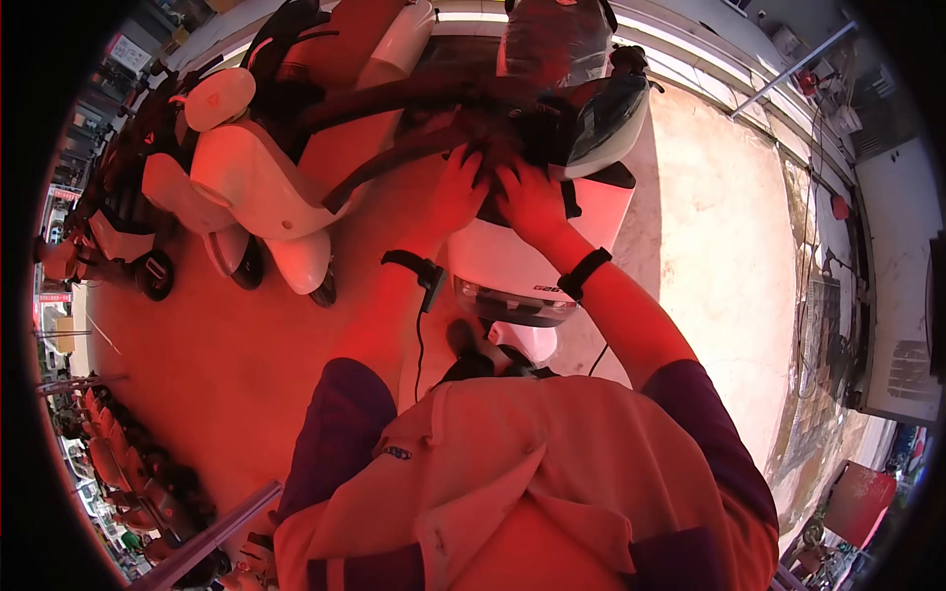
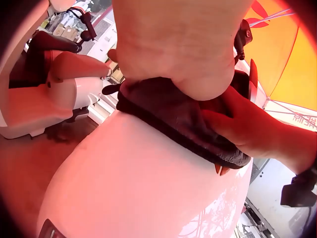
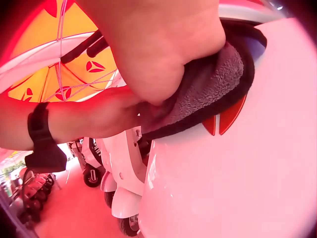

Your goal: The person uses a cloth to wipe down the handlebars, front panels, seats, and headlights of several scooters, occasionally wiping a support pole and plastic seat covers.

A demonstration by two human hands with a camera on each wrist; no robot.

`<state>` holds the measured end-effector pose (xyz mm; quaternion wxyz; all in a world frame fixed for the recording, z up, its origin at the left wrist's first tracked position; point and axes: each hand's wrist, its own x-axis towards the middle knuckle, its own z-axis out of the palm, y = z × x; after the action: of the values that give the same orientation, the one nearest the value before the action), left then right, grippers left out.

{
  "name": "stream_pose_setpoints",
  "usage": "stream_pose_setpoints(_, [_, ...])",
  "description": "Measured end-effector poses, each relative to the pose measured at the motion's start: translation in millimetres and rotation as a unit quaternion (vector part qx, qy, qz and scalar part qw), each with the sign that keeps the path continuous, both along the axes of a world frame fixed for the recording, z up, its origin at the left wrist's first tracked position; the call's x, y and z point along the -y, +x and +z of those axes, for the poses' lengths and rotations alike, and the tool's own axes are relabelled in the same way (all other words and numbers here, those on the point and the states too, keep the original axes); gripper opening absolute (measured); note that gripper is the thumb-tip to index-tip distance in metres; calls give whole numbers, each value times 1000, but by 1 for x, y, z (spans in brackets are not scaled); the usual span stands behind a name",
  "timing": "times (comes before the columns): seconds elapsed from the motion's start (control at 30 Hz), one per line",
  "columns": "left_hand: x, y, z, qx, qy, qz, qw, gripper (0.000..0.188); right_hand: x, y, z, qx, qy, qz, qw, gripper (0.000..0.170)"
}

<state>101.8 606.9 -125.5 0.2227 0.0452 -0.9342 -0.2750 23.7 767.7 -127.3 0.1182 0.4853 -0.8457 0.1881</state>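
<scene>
A dark grey cloth with a black edge lies on the front of a white scooter, seen in the left wrist view as the cloth (image 2: 163, 106) and in the right wrist view as the cloth (image 3: 213, 91). My left hand (image 1: 459, 195) and right hand (image 1: 532, 202) are close together at it, fingers bent into its folds. From the left wrist, my left hand (image 2: 178, 44) covers the cloth's upper part, and the right hand (image 2: 252, 124) grips it from the side. Most fingertips are hidden. Below the cloth, a red emblem (image 3: 230, 116) shows on the white panel (image 3: 223, 173).
Several parked scooters (image 1: 261, 177) stand to the left. The scooter's windscreen (image 1: 603, 123) and dark handlebar area are just beyond my hands. A cable (image 1: 421, 345) hangs from my left wrist strap. Sunlit paving (image 1: 719, 246) lies to the right, beside a long step.
</scene>
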Motion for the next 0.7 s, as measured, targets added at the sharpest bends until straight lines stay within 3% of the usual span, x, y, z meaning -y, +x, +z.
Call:
stream_pose_setpoints(0.07, [14, -15, -6, 33, 101, -18, 994, 39, 14, -1, 0, -15, -9, -35, 999, 50])
stream_pose_setpoints(0.17, [5, -12, 26, 81, 29, 43, 995, 41, 36, 2, 17, 5, 64, -88, 994, 46])
stream_pose_setpoints(0.23, [9, -17, 16, 60, 67, 46, 995, 41, 53, 1, 23, 9, 104, -111, 988, 44])
stream_pose_setpoints(0.33, [30, -26, -11, 39, 201, -8, 979, 42, 82, -8, 21, 60, -10, -62, 996, 40])
stream_pose_setpoints(0.43, [51, -14, -41, 40, 366, -79, 926, 42, 104, -11, 8, -83, 42, -22, 995, 38])
stream_pose_setpoints(0.53, [41, 13, -67, 17, 443, -74, 893, 43, 91, -1, -22, -181, -13, 60, 982, 41])
stream_pose_setpoints(0.6, [17, 34, -81, -14, 429, -42, 902, 44, 62, 25, -20, -40, 61, 84, 994, 43])
stream_pose_setpoints(0.67, [-11, 63, -95, -35, 381, -10, 924, 44, 29, 48, -36, 160, 164, 90, 969, 45])
stream_pose_setpoints(0.7, [-22, 80, -101, -27, 316, 3, 948, 43, 8, 52, -51, 164, 126, 111, 972, 45])
